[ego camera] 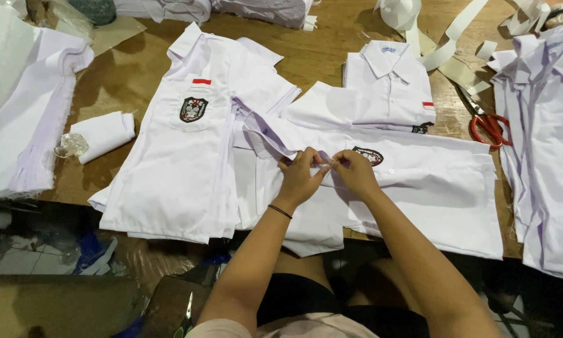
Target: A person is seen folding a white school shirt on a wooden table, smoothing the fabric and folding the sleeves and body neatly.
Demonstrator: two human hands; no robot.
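Centre frame: left hand (pixel 299 178) and right hand (pixel 354 171), fingers pinched shut, together grip the front edge of one white cotton uniform shirt (pixel 431 188) spread on the brown wooden table (pixel 137 69). Two more badged shirts counted: one centre-left (pixel 187 163), one folded upper centre (pixel 391 87). One pair of red-handled scissors (pixel 489 125), right.

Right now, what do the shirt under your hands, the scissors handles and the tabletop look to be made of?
Shirt: thin white woven cloth, matte; it creases and folds softly where the left hand and right hand pinch it. Scissors: glossy red handles, probably plastic; blades look like grey metal. Table: brown wood or wood veneer, faint grain, slight sheen.
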